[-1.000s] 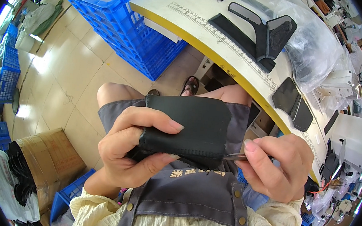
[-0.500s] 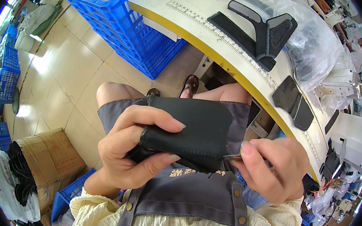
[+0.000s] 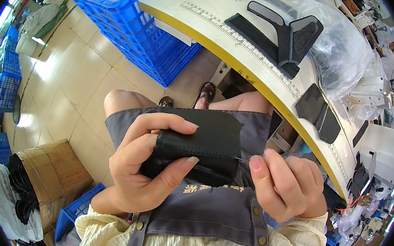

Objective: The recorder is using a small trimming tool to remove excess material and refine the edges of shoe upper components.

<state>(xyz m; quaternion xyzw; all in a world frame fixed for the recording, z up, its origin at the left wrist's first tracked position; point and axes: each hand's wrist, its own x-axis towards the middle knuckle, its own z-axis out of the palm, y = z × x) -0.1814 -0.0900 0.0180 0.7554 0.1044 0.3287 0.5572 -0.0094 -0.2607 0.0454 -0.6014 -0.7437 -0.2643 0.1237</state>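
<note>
My left hand [image 3: 148, 163] grips a black leather-like piece [image 3: 209, 138] above my lap. Its thumb and fingers wrap around the piece's left end. A stitched seam runs along the piece's near side, and its right edge looks uneven. To the right, my right hand [image 3: 288, 181] pinches a thin pointed metal tool [image 3: 242, 159] between thumb and forefinger. The tool's tip reaches the right end of the seam; whether it goes into the material I cannot tell. Most of the tool is hidden inside my fingers.
A white worktable [image 3: 208, 10] with a yellow edge and printed ruler marks curves along the right. Black cut parts [image 3: 295, 37] and a clear plastic bag [image 3: 341, 56] lie on it. A blue crate [image 3: 135, 27] stands ahead; a cardboard box [image 3: 57, 169] is at left.
The black piece has turned, showing more of its stitched near side. My right hand has shifted slightly left, and less of the tool shows. Left thumb has moved up toward the seam.
</note>
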